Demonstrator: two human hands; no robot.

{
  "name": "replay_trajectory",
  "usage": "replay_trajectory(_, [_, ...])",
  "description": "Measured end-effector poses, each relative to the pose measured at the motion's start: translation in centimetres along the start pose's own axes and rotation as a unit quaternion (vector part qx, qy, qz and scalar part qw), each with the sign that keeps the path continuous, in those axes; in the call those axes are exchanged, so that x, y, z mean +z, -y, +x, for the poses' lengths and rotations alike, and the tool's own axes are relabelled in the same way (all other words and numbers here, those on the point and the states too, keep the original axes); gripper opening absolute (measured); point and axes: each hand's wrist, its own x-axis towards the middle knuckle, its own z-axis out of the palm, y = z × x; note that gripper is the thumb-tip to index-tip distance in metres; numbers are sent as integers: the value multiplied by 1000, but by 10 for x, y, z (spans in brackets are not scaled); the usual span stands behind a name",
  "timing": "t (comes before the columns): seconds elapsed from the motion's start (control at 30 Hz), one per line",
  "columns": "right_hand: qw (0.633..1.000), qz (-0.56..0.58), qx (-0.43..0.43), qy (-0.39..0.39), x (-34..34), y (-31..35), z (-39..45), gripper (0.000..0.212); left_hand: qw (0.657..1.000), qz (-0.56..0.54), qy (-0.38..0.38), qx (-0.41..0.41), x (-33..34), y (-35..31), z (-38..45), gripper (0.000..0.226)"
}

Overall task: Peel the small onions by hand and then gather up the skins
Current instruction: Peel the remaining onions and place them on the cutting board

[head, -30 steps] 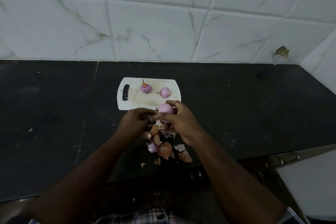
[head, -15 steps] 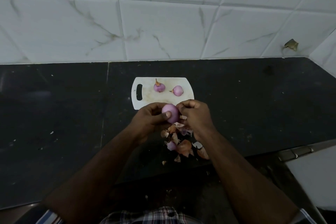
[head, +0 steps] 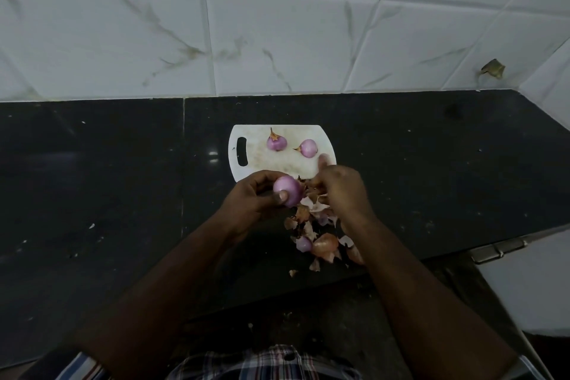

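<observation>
Resting in left hand [head: 251,197] grip, peeled onion [head: 287,190], thumb across its front

Right hand [head: 339,191] blurred, fingertips hidden; forearms & shirt [head: 262,364] cut off at bottom.

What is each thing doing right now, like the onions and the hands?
Left hand: closed around a peeled onion.
Right hand: pinching skin beside that onion.
Two onions on the board: lying apart, mostly peeled, tips still on.
Skins: scattered loose on the counter, not gathered.
</observation>
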Motion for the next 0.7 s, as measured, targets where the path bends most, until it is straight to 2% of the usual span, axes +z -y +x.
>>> replay_trajectory(0.07, [991,-69,-89,71,8,-3,-9,19,999,42,1,9,-1,1,1,32])
replay_trajectory(0.13, [991,-48,-112,59,15,-7,-8,7,998,54,-3,14,-4,4,1,31])
replay_trajectory(0.2, [994,-20,-103,14,20,-9,-2,7,1000,21,-5,6,-9,7,0,31])
replay_trajectory(0.3, [998,4,-57,-7,23,-14,5,13,999,-43,-9,-3,-14,8,-1,36])
replay_trajectory(0.4, [997,-46,-55,-21,16,-23,13,13,996,-82,-28,-18,-20,3,2,35])
replay_trajectory(0.47, [993,-93,-61,23,11,-26,19,27,996,-68,-45,-41,-23,3,6,29])
replay_trajectory(0.57, [979,-109,-106,139,13,-24,19,65,996,-21,-67,-59,-20,9,15,28])
replay_trajectory(0.63, [963,-129,-150,184,21,-22,21,76,995,14,-72,-62,-14,11,23,27])
replay_trajectory(0.7, [952,-176,-180,172,26,-22,29,75,994,52,-80,-61,-8,9,33,24])
